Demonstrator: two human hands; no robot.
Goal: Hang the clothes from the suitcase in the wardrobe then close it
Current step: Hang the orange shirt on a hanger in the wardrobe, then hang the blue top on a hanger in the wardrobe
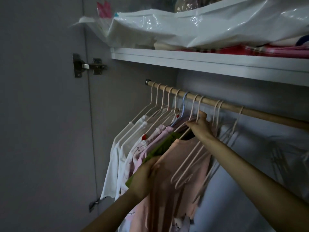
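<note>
Peach cotton fills the space between the two hands: the right hand (199, 125) has its fingers curled around the neck of a pale hanger (199, 106) hooked on the wooden rail (260, 110), while the left hand (143, 174) pinches the shoulder of the peach shirt (182, 158) beside a green garment (160, 144). Further left hang pink and white tops (127, 148); empty hangers (189, 164) dangle just right of the shirt. Above, a white shelf (200, 60) carries plastic bags (184, 29). The suitcase is out of view. The step looks like settling this shirt on the rail; next both hands need to let go cleanly without dragging neighbouring hangers.
</note>
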